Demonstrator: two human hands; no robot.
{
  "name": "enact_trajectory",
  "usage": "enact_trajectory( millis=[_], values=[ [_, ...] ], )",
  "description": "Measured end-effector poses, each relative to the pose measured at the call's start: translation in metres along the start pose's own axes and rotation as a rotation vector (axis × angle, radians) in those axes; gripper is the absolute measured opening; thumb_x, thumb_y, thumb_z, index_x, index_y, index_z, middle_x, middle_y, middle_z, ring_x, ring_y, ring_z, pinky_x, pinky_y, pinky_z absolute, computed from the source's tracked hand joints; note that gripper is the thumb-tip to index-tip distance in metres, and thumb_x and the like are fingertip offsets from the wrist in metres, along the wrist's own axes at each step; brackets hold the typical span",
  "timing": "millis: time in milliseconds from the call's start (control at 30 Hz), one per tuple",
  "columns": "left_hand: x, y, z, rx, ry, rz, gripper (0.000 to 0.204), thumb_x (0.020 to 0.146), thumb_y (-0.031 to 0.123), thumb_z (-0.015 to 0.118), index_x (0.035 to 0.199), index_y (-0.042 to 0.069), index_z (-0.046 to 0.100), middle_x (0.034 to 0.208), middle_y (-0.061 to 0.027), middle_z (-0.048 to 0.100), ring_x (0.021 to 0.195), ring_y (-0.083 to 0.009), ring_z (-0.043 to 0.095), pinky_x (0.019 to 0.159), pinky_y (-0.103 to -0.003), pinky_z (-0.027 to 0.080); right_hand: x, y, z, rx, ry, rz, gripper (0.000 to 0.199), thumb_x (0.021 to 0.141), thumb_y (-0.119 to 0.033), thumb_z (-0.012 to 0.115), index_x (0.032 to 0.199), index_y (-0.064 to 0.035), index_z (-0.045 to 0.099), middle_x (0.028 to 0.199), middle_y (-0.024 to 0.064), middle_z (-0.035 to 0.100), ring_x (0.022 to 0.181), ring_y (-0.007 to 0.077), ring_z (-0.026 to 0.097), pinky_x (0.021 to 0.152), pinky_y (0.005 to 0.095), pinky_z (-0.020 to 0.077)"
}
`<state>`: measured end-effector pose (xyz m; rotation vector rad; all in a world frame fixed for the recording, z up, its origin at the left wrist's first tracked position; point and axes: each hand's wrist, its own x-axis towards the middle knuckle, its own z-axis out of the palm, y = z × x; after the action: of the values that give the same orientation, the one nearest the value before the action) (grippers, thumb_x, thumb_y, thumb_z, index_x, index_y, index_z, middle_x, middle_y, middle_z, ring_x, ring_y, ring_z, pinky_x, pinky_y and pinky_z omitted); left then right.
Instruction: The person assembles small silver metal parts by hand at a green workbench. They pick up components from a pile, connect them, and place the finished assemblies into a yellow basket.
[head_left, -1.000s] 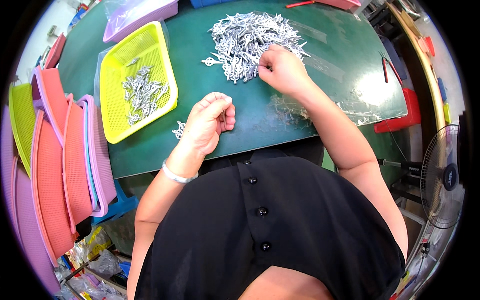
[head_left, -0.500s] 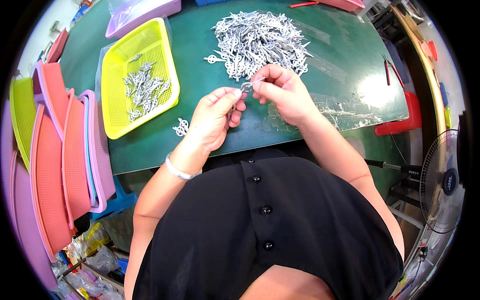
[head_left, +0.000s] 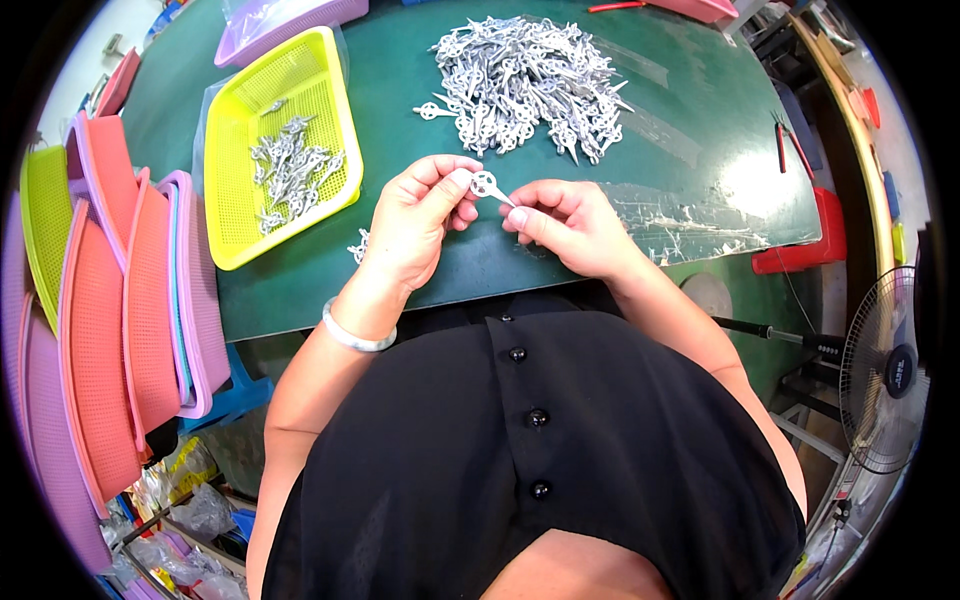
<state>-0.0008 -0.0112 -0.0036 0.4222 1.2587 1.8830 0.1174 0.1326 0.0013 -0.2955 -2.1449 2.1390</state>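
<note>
A small grey metal part [head_left: 486, 185], with a round pierced head and a pointed tail, is held between my two hands. My left hand [head_left: 422, 212] pinches its round head between thumb and fingers. At the pointed end, the thumb and fingers of my right hand [head_left: 572, 226] are closed on the tip. Beyond the hands lies a big pile of like grey parts [head_left: 525, 85] on the green table [head_left: 400, 130]. A yellow basket [head_left: 230, 220] at the left holds a smaller heap of them [head_left: 292, 165]. A few more parts [head_left: 358, 246] lie beside my left wrist, partly hidden by it.
Stacked pink, purple and green baskets [head_left: 105, 330] stand left of the table. A purple basket [head_left: 290, 28] sits at the back. Red-handled pliers [head_left: 782, 148] lie near the right edge, above a red container [head_left: 825, 230]. A fan [head_left: 880, 370] stands at the right.
Both hands have turned the metal part so its round head and tail show flat. My right hand has come down and toward me, from near the pile's edge.
</note>
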Motion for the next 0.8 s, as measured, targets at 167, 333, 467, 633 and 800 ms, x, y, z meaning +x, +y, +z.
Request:
enact_trajectory(
  millis=[167,333,467,633,800],
  values=[
    [-0.0026,0.0047,0.0047,0.084,0.007,0.003,0.013,0.085,0.011,0.053,0.094,0.004,0.06,0.074,0.0005,0.057,0.06,-0.004,0.048,0.056,-0.017,0.039,0.0008,0.0013,-0.0008,0.181,-0.079,0.146,0.021,0.085,-0.019,0.053,0.086,-0.0004,0.062,0.071,0.0029,0.061,0.059,0.0051,0.051,0.053,0.018,0.041],
    [-0.0035,0.007,0.005,0.123,0.008,0.004,0.014,0.084,0.012,0.054,0.094,0.005,0.06,0.074,0.0014,0.057,0.06,-0.0036,0.047,0.056,-0.017,0.039,0.0015,0.0022,0.0004,0.269,-0.113,0.169,0.021,0.086,-0.018,0.05,0.085,-0.0002,0.062,0.072,0.0041,0.061,0.058,0.0057,0.053,0.052,0.0179,0.0417],
    [-0.004,0.0085,0.0055,0.135,0.004,0.003,0.014,0.084,0.012,0.054,0.094,0.005,0.06,0.073,0.0021,0.056,0.06,-0.0035,0.047,0.056,-0.017,0.039,0.0026,0.0029,-0.0004,0.337,-0.123,0.203,0.021,0.086,-0.016,0.05,0.085,0.0007,0.061,0.071,0.0054,0.061,0.058,0.0071,0.054,0.052,0.0185,0.0424],
    [-0.0043,0.0082,0.0057,0.126,0.014,-0.002,0.014,0.084,0.012,0.055,0.094,0.005,0.06,0.073,0.0026,0.056,0.06,-0.0033,0.047,0.056,-0.017,0.038,0.0034,0.0029,0.0008,0.358,-0.126,0.228,0.02,0.085,-0.017,0.05,0.082,-0.0007,0.062,0.069,0.0038,0.06,0.057,0.0061,0.053,0.05,0.0177,0.0416],
    [-0.0045,0.0082,0.006,0.108,0.015,-0.005,0.013,0.084,0.012,0.055,0.093,0.005,0.061,0.072,0.0028,0.055,0.059,-0.0031,0.047,0.056,-0.017,0.038,0.0037,0.0033,0.0015,0.362,-0.113,0.252,0.018,0.084,-0.016,0.053,0.08,-0.0015,0.062,0.067,0.0032,0.06,0.055,0.0056,0.053,0.049,0.0172,0.0409]
  ],
)
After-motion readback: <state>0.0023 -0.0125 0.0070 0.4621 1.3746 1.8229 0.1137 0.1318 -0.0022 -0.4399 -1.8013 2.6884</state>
